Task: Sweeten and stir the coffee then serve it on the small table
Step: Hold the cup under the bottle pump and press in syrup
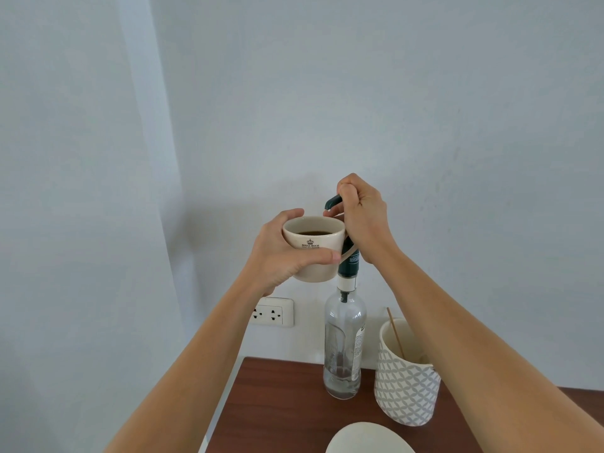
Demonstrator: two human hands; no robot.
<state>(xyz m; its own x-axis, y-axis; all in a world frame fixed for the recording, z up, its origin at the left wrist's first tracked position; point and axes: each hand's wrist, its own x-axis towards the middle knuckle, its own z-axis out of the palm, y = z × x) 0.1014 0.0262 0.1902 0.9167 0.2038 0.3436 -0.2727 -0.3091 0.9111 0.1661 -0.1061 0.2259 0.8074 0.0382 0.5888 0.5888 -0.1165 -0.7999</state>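
The right hand is fisted over the dark green pump head of a clear glass syrup bottle. The left hand wraps the glossy cream ceramic mug of coffee, raised under the spout. A patterned ceramic cup stands on the reddish wood table.

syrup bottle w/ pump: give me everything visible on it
The syrup bottle is clear glass, tall, upright on the brown table, beside the patterned holder. It looks nearly empty, with a little liquid at the base. A dark green pump tops its neck; the right hand grips the pump head, spout over the cup.
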